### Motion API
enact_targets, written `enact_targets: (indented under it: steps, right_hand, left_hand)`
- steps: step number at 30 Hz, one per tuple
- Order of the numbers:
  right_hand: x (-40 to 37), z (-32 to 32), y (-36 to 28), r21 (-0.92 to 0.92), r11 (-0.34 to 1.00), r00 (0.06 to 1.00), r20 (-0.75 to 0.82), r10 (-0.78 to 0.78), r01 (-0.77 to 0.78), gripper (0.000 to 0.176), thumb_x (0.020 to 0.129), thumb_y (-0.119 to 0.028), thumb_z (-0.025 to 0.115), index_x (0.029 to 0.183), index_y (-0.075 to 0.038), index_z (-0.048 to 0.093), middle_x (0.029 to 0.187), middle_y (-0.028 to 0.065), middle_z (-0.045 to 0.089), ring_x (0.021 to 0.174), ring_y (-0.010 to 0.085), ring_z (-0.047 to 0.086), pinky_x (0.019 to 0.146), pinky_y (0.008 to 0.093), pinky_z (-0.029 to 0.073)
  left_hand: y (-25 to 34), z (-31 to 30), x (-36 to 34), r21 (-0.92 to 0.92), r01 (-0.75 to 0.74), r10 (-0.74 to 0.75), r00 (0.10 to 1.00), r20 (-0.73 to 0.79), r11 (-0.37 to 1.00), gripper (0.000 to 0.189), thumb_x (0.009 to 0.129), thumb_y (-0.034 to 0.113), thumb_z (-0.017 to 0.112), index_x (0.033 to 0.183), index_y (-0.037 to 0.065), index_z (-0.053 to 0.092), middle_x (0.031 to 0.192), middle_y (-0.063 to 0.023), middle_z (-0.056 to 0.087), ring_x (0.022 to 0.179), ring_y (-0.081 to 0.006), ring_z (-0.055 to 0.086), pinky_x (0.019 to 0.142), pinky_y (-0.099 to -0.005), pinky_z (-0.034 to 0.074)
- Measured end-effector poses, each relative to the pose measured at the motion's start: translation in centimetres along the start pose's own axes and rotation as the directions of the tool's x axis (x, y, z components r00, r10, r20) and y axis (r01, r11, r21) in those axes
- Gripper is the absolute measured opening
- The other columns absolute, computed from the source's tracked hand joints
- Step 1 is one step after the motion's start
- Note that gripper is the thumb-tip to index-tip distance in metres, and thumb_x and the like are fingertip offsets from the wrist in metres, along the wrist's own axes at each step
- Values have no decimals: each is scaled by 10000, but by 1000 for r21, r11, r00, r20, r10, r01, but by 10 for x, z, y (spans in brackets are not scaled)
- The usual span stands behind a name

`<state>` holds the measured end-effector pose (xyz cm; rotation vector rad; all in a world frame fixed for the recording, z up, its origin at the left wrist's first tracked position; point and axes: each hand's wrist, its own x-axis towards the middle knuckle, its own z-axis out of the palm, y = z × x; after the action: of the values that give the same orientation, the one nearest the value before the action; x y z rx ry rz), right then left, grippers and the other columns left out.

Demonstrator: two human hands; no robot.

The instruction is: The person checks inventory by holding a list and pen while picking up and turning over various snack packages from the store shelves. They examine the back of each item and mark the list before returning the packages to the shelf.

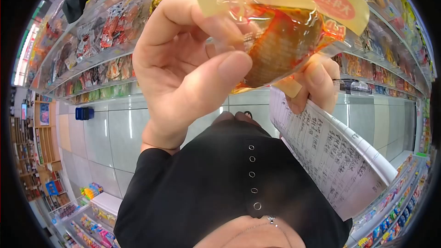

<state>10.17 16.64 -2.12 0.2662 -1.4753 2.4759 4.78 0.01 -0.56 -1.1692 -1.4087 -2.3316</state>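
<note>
Held up close to the camera is a clear snack packet (pixel 287 48) with a yellow printed label and brown food in reddish oil inside. My left hand (pixel 183 59) pinches its left side between thumb and fingers. At the packet's lower right, my right hand (pixel 321 80) is closed, with its fingers partly hidden behind the packet. That same hand grips handwritten lined paper (pixel 330 151), which hangs down to the right. A clear, dark-tipped object, perhaps a pen (pixel 353 87), sticks out beside the right fingers.
Curved shelves (pixel 87 66) of small packaged snacks run across the far side, behind both hands. More stocked shelves (pixel 395 206) stand at the lower right. A dark blue box (pixel 84 113) sits on the tiled floor (pixel 121 131). Wooden shelving (pixel 46 142) is at the far left.
</note>
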Motion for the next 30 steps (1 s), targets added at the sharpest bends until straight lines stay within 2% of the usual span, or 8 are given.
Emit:
enact_targets:
  steps: [5, 10, 13, 15, 20, 23, 28, 30]
  right_hand:
    - [2, 6, 1, 32, 999, 1000, -2, -26, 26, 247, 745, -188, 641, 834, 36, 695, 619, 52, 622, 416, 25, 371, 440, 179, 288]
    - [3, 7, -1, -191, 981, 999, 29, -41, 45, 360, 881, -331, 496, 763, -5, 590, 375, -28, 377, 338, 63, 334, 342, 209, 257]
    - [1, 7, -3, -142, 990, 1000, 3, 15, -14, 313, 836, -287, 543, 790, 11, 626, 422, -15, 433, 358, 47, 335, 365, 198, 254]
    - [0, 4, -5, -2, 997, 997, -18, 80, -80, 253, 749, -196, 639, 827, 40, 690, 518, 14, 547, 401, 22, 347, 420, 179, 256]
    - [0, 5, -2, 9, 999, 999, -32, 34, -34, 250, 745, -193, 641, 827, 38, 690, 586, 42, 597, 438, 29, 406, 442, 173, 296]
    - [0, 5, 0, 17, 999, 999, -30, 29, -29, 254, 748, -199, 637, 825, 37, 689, 630, 60, 623, 472, 39, 447, 486, 176, 337]
    - [5, 3, 3, -83, 996, 999, 30, -15, 18, 396, 904, -369, 474, 777, -11, 586, 412, -1, 424, 399, 65, 394, 414, 214, 327]
    - [4, -6, 9, 49, 998, 998, 64, 22, -26, 398, 917, -376, 451, 859, -3, 578, 397, -14, 407, 397, 54, 387, 420, 199, 331]
  left_hand:
    - [5, 0, -2, -3, 28, -28, 1000, 0, 1000, 323, 733, 95, 642, 1012, -5, 513, 1066, -89, 553, 994, -180, 532, 898, -324, 410]
    - [6, 1, -2, -9, 46, -46, 999, -3, 999, 302, 736, 121, 640, 987, 1, 523, 1070, -90, 558, 1017, -191, 534, 920, -338, 408]
    - [6, 3, -3, -5, 59, -59, 998, -13, 998, 291, 737, 137, 638, 971, 5, 529, 1072, -91, 560, 1031, -198, 536, 933, -346, 406]
    - [5, 3, -3, -20, 46, -46, 999, 1, 999, 289, 736, 144, 638, 967, 6, 532, 1072, -89, 561, 1036, -200, 535, 938, -348, 404]
    - [3, 3, -4, -68, 7, -4, 999, 42, 998, 302, 733, 157, 634, 974, 6, 533, 1064, -79, 560, 1038, -197, 530, 941, -346, 398]
    - [3, 5, -3, 7, 23, -23, 1000, 9, 1000, 300, 742, 174, 629, 972, 10, 528, 1061, -79, 559, 1035, -194, 530, 932, -341, 401]
    - [4, 8, 1, 97, 70, -70, 998, -4, 993, 280, 773, 205, 608, 962, 21, 517, 1055, -82, 557, 1026, -188, 531, 910, -325, 407]
    - [-4, -5, 3, -18, 69, -68, 996, 60, 997, 249, 807, 208, 571, 970, 29, 511, 1061, -85, 557, 1035, -188, 528, 910, -317, 406]
